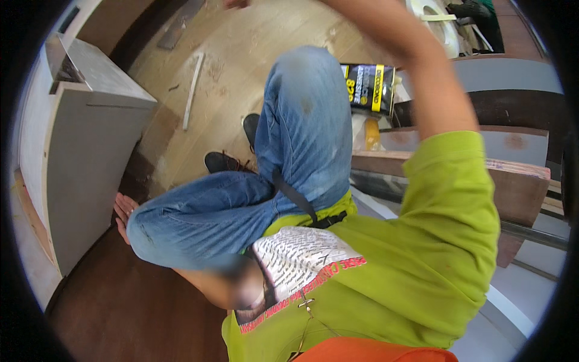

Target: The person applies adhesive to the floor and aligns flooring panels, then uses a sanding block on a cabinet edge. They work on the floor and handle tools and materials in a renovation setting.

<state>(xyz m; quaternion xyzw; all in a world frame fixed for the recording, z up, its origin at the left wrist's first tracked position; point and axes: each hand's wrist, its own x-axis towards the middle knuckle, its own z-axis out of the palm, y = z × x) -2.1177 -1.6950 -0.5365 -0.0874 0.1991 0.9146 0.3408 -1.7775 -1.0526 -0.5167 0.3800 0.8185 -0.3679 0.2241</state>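
Note:
My left hand (125,216) shows past my bent left knee, its fingers stretched out and apart, beside the base of a grey box-shaped panel unit (90,151). Nothing shows in it; the palm is hidden behind the knee. Over the floor (235,54), my right arm reaches up and across to the left. Only a small part of my right hand (235,3) comes in at the top edge, too little to show its fingers or anything held. Below that arm lies a pale thin strip (193,90) on the floor.
A black tin with a yellow band (368,87) stands right of my knee, near a yellow-orange container (372,134). Wooden boards (512,187) are stacked at the right. A round white object (437,27) sits at the upper right. A flat grey piece (174,33) lies at the far left.

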